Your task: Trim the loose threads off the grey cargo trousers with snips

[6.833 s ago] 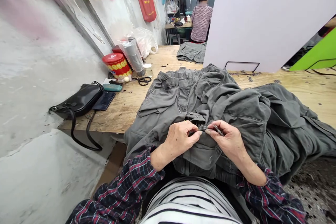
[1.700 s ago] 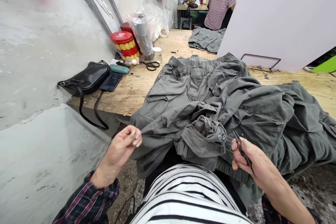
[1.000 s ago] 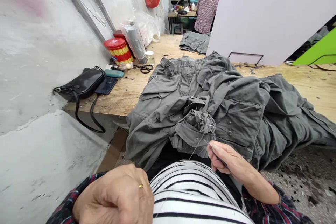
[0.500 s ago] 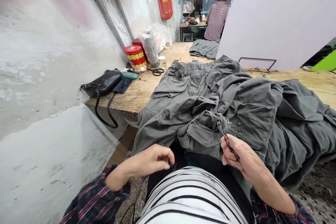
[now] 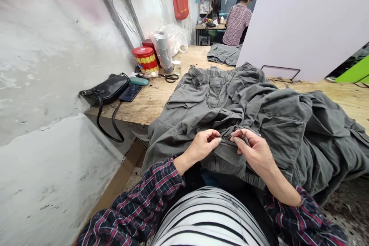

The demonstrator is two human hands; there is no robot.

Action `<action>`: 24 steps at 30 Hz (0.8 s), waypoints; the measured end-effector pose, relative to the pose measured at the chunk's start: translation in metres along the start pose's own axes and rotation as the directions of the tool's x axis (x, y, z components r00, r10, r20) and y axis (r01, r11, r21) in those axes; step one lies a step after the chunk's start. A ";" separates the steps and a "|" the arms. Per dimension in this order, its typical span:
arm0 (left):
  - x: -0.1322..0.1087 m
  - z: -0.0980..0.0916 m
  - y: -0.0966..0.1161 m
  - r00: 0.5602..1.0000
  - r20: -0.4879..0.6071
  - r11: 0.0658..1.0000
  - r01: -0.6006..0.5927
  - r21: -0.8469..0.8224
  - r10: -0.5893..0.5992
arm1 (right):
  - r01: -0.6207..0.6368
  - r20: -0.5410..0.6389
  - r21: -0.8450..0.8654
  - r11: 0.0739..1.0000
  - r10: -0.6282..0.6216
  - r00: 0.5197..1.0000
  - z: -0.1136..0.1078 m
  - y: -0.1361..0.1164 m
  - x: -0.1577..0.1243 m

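Grey-green cargo trousers (image 5: 210, 98) lie bunched across the table, and a pocket flap (image 5: 227, 163) rests under my hands. My left hand (image 5: 203, 147) pinches the fabric edge at the flap, though any thread there is too fine to make out. Just to its right, my right hand (image 5: 253, 150) grips a small pointed metal tool (image 5: 245, 138), perhaps thread snips, with its tip at the same fold. The two hands nearly touch, and the fingers hide the exact spot being worked.
A plywood worktable (image 5: 150, 105) holds a black handbag (image 5: 106, 90), a phone (image 5: 130, 93), a red-and-yellow tin (image 5: 145, 59), scissors (image 5: 171, 78) and a folded grey garment (image 5: 224, 54). A co-worker (image 5: 236, 25) sits beyond a white partition (image 5: 305, 19). A concrete wall runs along the left.
My left hand has come up from near my body to the flap, meeting my right hand. The bunched pocket fabric now lies flatter under them.
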State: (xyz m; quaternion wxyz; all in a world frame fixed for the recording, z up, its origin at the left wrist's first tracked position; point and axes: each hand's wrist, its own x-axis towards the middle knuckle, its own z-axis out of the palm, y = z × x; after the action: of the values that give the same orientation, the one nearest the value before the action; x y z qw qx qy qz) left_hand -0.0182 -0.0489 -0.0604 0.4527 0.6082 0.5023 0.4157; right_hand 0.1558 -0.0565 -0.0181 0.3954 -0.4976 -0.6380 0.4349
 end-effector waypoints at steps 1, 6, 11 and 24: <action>0.000 0.000 0.001 1.000 0.006 1.000 0.006 0.010 -0.006 | -0.002 -0.015 0.006 1.000 0.002 1.000 -0.001 0.000 0.001; 0.004 0.004 0.005 0.999 0.045 0.998 0.023 0.054 -0.025 | -0.034 -0.076 0.032 0.999 0.037 0.996 0.000 0.001 -0.004; 0.005 0.013 0.006 0.988 0.020 0.936 0.150 -0.319 -0.152 | -0.070 -0.138 0.011 0.998 0.071 0.988 -0.006 0.015 -0.004; -0.007 0.015 0.026 0.986 0.158 0.842 0.129 -0.524 -0.052 | 0.303 -0.126 -0.397 0.866 -0.378 0.917 0.005 0.001 -0.013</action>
State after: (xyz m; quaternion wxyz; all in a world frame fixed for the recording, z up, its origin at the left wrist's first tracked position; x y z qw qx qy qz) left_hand 0.0019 -0.0599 -0.0389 0.6562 0.4616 0.3631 0.4739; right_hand 0.1542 -0.0694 -0.0218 0.4272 -0.4830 -0.7433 0.1779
